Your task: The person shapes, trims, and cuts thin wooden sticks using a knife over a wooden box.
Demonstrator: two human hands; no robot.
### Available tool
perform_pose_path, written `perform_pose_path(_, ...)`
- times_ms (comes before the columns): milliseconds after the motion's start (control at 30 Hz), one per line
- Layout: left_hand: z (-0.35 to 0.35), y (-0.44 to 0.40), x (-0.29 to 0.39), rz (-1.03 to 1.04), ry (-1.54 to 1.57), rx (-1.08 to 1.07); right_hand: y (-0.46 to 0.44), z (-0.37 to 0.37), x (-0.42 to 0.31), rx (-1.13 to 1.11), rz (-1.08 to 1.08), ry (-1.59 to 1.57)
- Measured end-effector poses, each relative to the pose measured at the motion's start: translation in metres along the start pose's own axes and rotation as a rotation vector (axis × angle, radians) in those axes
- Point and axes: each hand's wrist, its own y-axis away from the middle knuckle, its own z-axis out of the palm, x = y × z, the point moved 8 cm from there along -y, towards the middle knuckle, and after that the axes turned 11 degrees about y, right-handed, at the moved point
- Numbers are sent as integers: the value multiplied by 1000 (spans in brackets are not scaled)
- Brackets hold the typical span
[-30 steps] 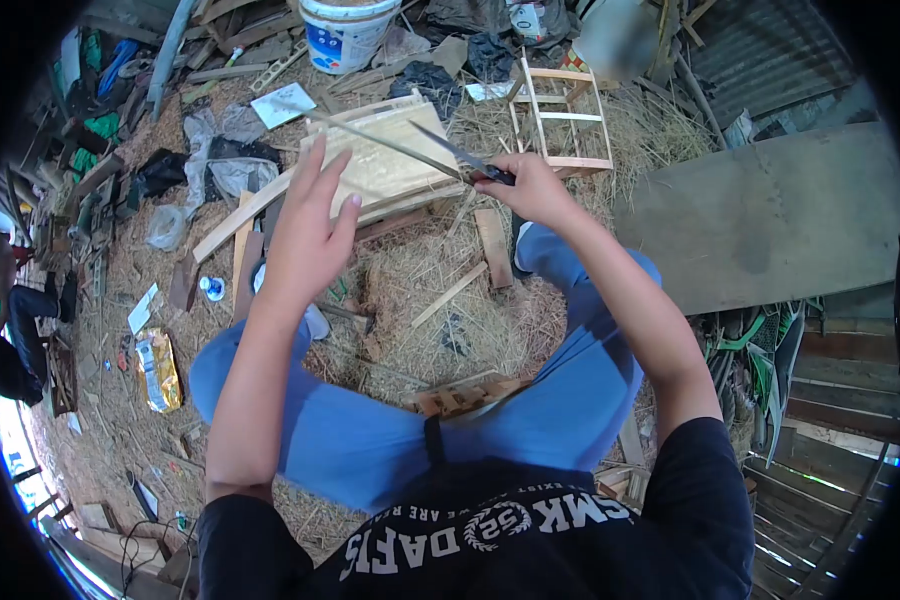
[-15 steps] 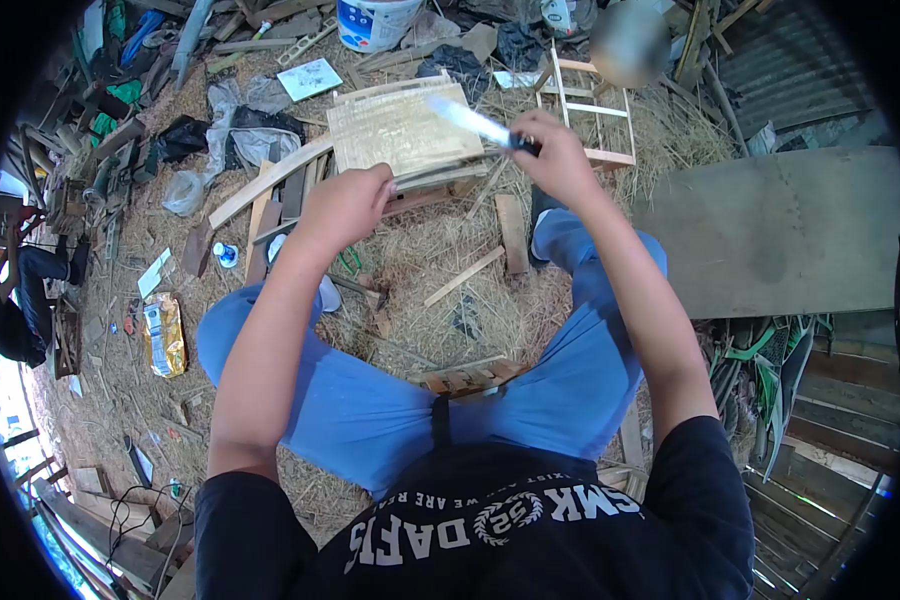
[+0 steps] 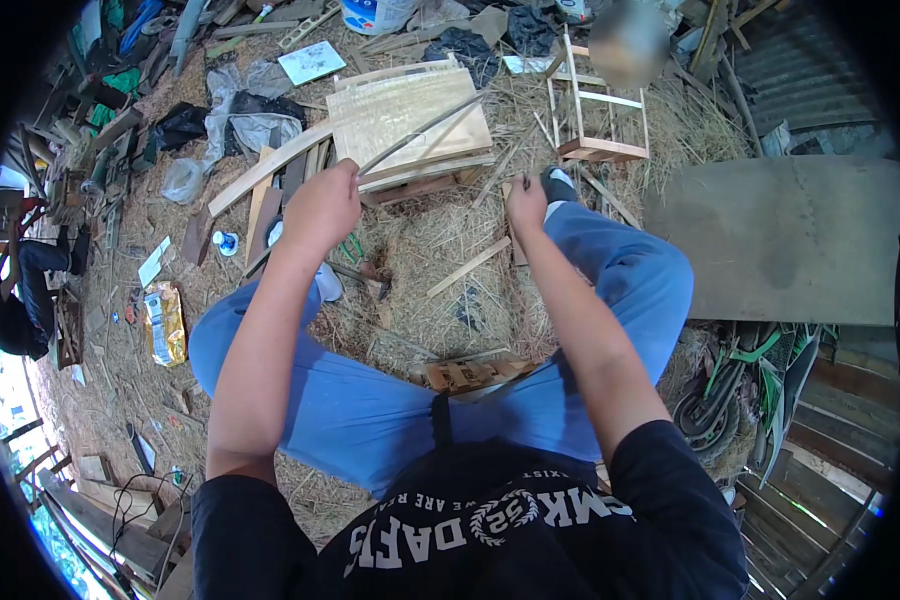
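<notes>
My left hand (image 3: 322,207) is closed around a long thin dark strip (image 3: 420,130). The strip slants up to the right across a pale wooden board (image 3: 375,115) that forms the top of a low bench-like piece. My right hand (image 3: 526,207) is a fist in front of my right foot, below and right of the board. A small dark bit at its top fits the black handle of the knife seen earlier; the blade is hidden now.
A small wooden frame (image 3: 610,150) stands on the straw-covered ground to the right. A large flat sheet (image 3: 780,240) lies farther right. Wood offcuts, a hammer (image 3: 370,278), a gold packet (image 3: 165,322) and a white bucket (image 3: 378,14) lie around. Another person (image 3: 20,300) sits far left.
My right hand has moved down and away from the board, and the knife blade has gone from sight. The strip now tilts more steeply across the board. My right knee has shifted outward.
</notes>
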Motion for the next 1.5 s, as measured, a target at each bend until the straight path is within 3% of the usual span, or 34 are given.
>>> perform_pose_path(33, 2, 1, -3, 0, -3, -6, 17, 13, 20, -25, 26, 32)
perform_pose_path(100, 5, 2, -8, -16, 4, -28, 45, 66, 95, -339, 217, 308)
perform_pose_path(167, 6, 2, -10, -29, 12, -47, 89, 94, 138, -590, 274, 460)
perform_pose_path(233, 5, 3, -9, -24, 38, -56, 133, 109, 168, -788, 220, 547)
perform_pose_path(300, 4, 2, -11, -4, 59, -52, 163, 126, 204, -826, 69, 668)
perform_pose_path(400, 2, 5, -12, 16, 110, -18, 194, 89, 174, -916, 20, 816)
perform_pose_path(600, -6, 6, -1, 70, 169, 18, 183, 107, 155, -1171, -24, 905)
perform_pose_path(800, -15, 7, 9, 25, 227, -23, 177, 117, 175, -1092, -142, 789)
perform_pose_path(1133, -24, 7, 0, 48, 243, 19, 178, 118, 175, -1001, -110, 684)
perform_pose_path(1200, -31, 7, 1, 23, 242, 20, 175, 122, 168, -1018, -239, 704)
perform_pose_path(1300, -36, 6, -1, 22, 252, 47, 166, 118, 166, -915, -126, 593)
perform_pose_path(1500, -42, 3, -10, 17, 267, 91, 140, 124, 148, -1046, -146, 546)
